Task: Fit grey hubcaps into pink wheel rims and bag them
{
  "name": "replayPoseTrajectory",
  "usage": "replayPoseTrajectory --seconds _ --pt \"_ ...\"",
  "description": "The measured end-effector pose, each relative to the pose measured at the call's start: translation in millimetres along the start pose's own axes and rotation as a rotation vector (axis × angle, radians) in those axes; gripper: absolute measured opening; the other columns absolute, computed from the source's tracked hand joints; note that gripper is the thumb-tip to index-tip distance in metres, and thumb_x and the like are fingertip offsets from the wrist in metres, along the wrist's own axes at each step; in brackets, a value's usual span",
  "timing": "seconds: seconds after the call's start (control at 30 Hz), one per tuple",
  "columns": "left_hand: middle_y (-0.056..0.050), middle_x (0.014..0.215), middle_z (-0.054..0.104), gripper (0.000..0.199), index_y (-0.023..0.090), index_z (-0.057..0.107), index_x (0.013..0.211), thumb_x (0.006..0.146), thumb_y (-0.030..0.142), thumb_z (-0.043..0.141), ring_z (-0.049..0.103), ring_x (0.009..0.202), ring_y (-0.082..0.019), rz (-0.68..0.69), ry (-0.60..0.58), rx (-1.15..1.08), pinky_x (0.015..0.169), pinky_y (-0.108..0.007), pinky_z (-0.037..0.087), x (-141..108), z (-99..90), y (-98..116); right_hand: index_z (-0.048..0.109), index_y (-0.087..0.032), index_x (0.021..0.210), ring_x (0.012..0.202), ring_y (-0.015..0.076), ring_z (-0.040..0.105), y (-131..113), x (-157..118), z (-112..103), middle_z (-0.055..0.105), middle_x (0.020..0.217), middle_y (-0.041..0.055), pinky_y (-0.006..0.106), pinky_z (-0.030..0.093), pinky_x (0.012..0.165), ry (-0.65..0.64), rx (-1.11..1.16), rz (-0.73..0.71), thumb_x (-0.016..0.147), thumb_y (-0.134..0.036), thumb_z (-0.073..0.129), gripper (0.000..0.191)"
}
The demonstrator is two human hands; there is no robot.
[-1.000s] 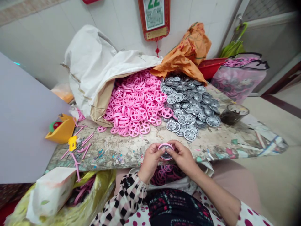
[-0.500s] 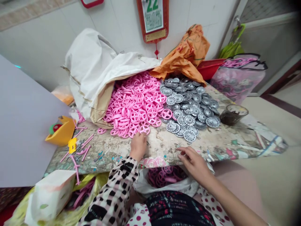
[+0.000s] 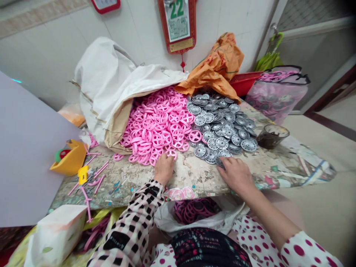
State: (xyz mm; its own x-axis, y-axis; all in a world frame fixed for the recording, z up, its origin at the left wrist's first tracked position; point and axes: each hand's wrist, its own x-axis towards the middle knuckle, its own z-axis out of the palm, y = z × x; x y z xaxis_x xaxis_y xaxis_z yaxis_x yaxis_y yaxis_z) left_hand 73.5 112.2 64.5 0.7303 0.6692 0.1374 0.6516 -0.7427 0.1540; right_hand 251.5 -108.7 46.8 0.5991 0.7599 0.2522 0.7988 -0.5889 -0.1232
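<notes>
Hand point(image 3: 236, 176) on silver wheels point(image 3: 221, 144)

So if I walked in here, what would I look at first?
You'd likely spot the big heap of pink plastic wheels first, spilling from a white sack onto a paint-stained table. Right beside it lies a heap of silver-grey wheels. The person's left hand touches the pink heap, and their right hand reaches the silver one.

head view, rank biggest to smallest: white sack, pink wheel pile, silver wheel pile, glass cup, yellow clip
Largest to smallest:
1. White woven sack
2. Pile of pink plastic wheels
3. Pile of silver wheels, close to the pink pile, so that ranking is unsure
4. Glass cup
5. Yellow clip
</notes>
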Motion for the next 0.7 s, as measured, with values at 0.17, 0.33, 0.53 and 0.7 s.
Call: replayPoseTrajectory --seconds 0.17,0.33,0.53,0.7 --pt "-0.004 0.086 0.06 0.009 0.018 0.062 0.081 0.079 0.025 0.057 0.055 0.086 -0.017 -0.172 0.141 -0.788 0.081 -0.029 0.043 -16 -2.2 8 0.063 -0.015 0.11 0.085 0.0254 0.059 12 -4 -1 0.068 0.093 0.0139 0.038 0.038 0.077 0.106 0.048 0.02 0.093 -0.03 0.036 0.035" --pt "0.0 0.075 0.062 0.026 0.018 0.055 0.082 0.068 0.029 0.074 0.06 0.066 -0.011 -0.601 -0.215 -1.867 0.068 -0.026 0.05 -46 -9.3 37 0.063 -0.017 0.105 0.09 0.0227 0.06 -2 -6 -14 0.067 0.098 0.0102 0.035 0.045 0.079 0.267 0.665 0.232 0.09 -0.037 0.043 0.032" --pt "-0.004 0.082 0.066 0.022 0.016 0.055 0.088 0.074 0.022 0.071 0.066 0.074 -0.014 -0.67 -0.485 -2.076 0.068 -0.025 0.053 -71 -10.1 72 0.063 -0.019 0.107 0.076 0.0176 0.059 -57 -20 -28 0.064 0.085 0.0042 0.031 0.048 0.07 0.138 1.167 0.261 0.085 -0.04 0.054 0.031" --pt "-0.003 0.085 0.065 0.031 0.016 0.054 0.092 0.069 0.022 0.075 0.063 0.072 -0.013 -0.595 -0.471 -2.073 0.068 -0.026 0.054 -80 -10.0 88 0.065 -0.019 0.102 0.086 0.0198 0.057 -70 -33 -24 0.061 0.089 0.0068 0.035 0.046 0.079 0.228 0.906 0.01 0.09 -0.031 0.048 0.024"
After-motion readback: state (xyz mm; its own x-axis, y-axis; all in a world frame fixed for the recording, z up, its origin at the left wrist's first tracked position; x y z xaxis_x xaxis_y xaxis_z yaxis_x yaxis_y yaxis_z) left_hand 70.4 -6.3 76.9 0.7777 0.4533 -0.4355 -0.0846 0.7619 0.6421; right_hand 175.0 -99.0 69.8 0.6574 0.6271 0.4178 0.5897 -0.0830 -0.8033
